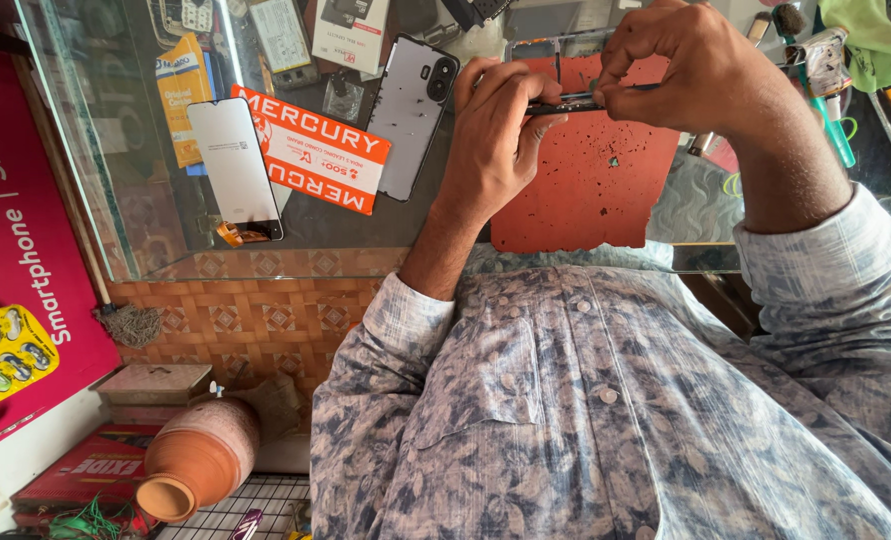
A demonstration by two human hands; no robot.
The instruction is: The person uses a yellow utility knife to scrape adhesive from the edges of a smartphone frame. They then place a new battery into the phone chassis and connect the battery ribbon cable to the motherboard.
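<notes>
Left hand [491, 135] and right hand [681, 65] raised, fingertips seemingly pinched together.

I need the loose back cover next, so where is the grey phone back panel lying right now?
The grey back panel lies on the glass counter, just left of the left hand, beside the orange card.

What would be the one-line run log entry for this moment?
left hand: pinches thin dark phone part | right hand: pinches same part | below: orange mat on glass counter | nearby: phone back cover
</notes>
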